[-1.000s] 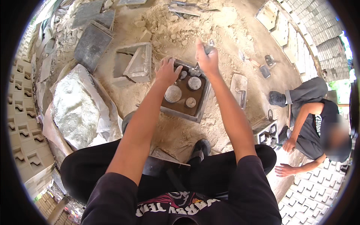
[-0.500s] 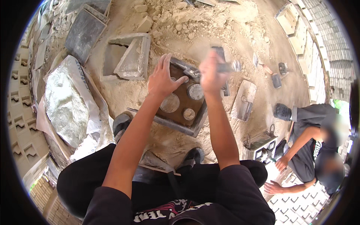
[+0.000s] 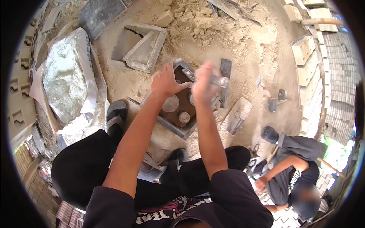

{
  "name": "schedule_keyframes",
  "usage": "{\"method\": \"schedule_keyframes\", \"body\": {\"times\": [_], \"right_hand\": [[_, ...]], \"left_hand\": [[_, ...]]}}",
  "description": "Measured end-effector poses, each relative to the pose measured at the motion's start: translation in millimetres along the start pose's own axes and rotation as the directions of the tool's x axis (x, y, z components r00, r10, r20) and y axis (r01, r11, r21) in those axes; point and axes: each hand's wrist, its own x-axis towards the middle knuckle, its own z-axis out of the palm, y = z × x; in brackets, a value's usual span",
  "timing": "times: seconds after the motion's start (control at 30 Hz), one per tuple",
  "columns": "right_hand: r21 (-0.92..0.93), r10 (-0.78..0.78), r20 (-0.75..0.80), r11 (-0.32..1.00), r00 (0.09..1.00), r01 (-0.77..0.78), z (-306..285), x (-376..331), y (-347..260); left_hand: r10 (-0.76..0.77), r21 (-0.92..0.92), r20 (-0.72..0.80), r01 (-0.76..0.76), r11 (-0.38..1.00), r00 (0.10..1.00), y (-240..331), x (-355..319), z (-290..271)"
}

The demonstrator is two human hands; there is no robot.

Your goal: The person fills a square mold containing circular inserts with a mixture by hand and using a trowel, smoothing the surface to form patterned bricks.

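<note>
A square dark metal mould (image 3: 185, 133) lies on the sandy ground in front of me, with a brown inner face and several round grey discs in it. My left hand (image 3: 164, 81) rests at the mould's left upper edge, fingers stretched and thumb reaching over the inside. Over the mould's right side is my right hand (image 3: 205, 84), blurred, its fingers closed round a grey metal tool (image 3: 221, 81). The tool sticks out to the right of the fist; blur hides its exact kind. Part of the mould's right side is hidden by this hand.
A cracked frame (image 3: 146, 49) lies beyond my left hand, and an open sack of pale powder (image 3: 64, 76) stands left. Right are a dark flat bar (image 3: 225, 68), a plastering float (image 3: 239, 116) and a trowel (image 3: 260, 81). A co-worker (image 3: 289, 167) sits lower right.
The whole view has shifted and turned. My right hand, still round the metal tool, is closer to my left hand. The left hand stays at the mould's edge.
</note>
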Motion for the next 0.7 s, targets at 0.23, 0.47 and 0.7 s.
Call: {"method": "schedule_keyframes", "body": {"times": [0.23, 0.47, 0.7], "right_hand": [[0.011, 0.078, 0.064, 0.997, 0.995, -0.079, 7.1, 3.8, 8.2], [-0.025, 0.220, 0.121, 0.976, 0.968, -0.218, 14.0, 1.8, 8.9], [0.031, 0.225, 0.092, 0.973, 0.970, -0.229, 22.1, 26.7, -16.6]], "left_hand": [[0.021, 0.016, 0.008, -0.021, 1.000, 1.000, -2.0, -2.1, -2.6], [0.028, 0.016, -0.017, -0.028, 0.999, 0.999, -2.7, -2.3, 1.0], [0.166, -0.291, -0.133, -0.198, 0.936, 0.977, -41.8, -16.3, -2.4]]}}
